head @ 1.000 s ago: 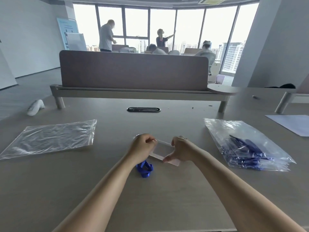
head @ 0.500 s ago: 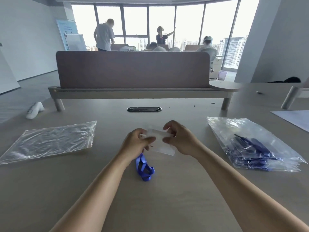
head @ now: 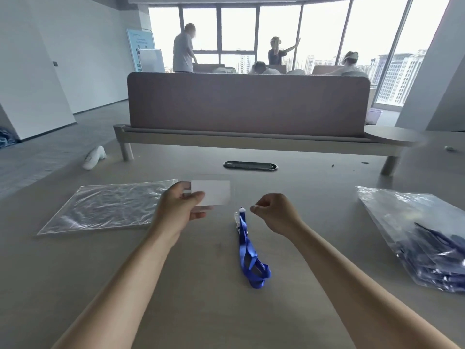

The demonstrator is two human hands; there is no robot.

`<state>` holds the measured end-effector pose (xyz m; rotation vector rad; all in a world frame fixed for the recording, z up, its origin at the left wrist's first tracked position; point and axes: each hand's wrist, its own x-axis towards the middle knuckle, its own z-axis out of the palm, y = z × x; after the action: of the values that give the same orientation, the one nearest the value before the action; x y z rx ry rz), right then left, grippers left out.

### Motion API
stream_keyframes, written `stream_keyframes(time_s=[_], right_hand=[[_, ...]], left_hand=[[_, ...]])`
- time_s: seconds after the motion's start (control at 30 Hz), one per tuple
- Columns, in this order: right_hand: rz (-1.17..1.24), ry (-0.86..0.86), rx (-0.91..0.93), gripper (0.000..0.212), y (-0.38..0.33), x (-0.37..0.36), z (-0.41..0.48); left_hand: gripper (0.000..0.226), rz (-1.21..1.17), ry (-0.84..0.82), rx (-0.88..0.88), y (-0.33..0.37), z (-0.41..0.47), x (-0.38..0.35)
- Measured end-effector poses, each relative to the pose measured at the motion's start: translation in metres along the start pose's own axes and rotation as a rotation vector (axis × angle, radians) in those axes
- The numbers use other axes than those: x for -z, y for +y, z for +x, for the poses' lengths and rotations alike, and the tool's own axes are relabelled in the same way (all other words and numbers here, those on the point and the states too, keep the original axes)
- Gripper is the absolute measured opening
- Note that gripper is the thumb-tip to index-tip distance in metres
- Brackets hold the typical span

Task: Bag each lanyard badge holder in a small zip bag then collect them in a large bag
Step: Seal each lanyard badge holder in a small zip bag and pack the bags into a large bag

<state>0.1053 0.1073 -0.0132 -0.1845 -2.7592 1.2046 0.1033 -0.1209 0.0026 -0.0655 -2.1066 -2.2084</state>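
1. One blue lanyard (head: 247, 250) lies on the desk (head: 201, 311), long axis running away from me, clip end just beside right hand (head: 274, 214), fingers curled, apparently empty
2. left hand (head: 180, 207) pinches badge holder (head: 214, 195), further out, leftward

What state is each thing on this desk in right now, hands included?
badge holder: clear, held above the desk, pinched by the left hand.
lanyard: lying loose on the desk, apart from the holder.
right hand: curled, holding nothing visible, beside the lanyard's clip.
left bag: flat, looks empty.
right bag: holds blue lanyards.
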Motion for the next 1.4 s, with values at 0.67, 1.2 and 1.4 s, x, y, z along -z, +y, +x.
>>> stream_keyframes(time_s=[0.67,1.2,1.4], right_hand=[[-0.493,-0.092,-0.109,0.034,-0.024,-0.032,0.012],[-0.018,-0.012,0.06,0.01,-0.038,0.0,-0.012],[0.184,0.038,0.156,0.006,-0.068,0.007,-0.028]], left_hand=[[0.018,0.0,0.006,0.062,-0.019,0.001,-0.004],[0.018,0.001,0.079,0.099,-0.008,-0.004,-0.014],[0.019,-0.086,0.032,0.126,0.003,-0.013,-0.023]])
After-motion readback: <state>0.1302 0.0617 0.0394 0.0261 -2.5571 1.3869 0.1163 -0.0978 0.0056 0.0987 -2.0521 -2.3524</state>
